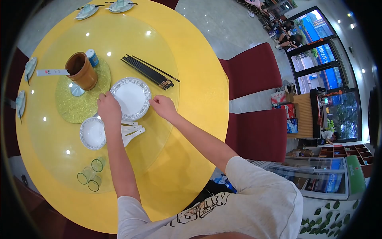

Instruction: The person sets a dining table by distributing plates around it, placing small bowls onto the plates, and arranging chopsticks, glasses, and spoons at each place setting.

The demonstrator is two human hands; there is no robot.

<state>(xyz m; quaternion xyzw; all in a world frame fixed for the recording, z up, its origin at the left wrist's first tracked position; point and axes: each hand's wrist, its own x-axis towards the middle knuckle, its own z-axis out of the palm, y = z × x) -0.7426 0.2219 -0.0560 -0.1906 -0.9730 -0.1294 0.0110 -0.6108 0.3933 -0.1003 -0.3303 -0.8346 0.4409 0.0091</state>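
Note:
A stack of white plates (pixel 130 99) with a patterned grey rim lies on the glass turntable, between my two hands. My left hand (pixel 109 108) has its fingers closed at the near-left rim of the stack. On the opposite side, my right hand (pixel 164 106) is curled, thumb and finger at the rim. Partly under my left forearm are small white patterned bowls (pixel 92 134). Several white spoons (pixel 133 134) lie beside them, some of them hidden. Dark chopsticks (pixel 146 72) lie in a bundle beyond the plates.
A brown cylindrical holder (pixel 86 77), a blue-and-white container (pixel 92 58) and a paper-wrapped packet (pixel 51 72) are on the gold centre disc. Several green-rimmed glasses (pixel 94 184) stand at lower left. Place settings (pixel 86 12) line the far edge; maroon chairs (pixel 254 71) surround the yellow table (pixel 199 119).

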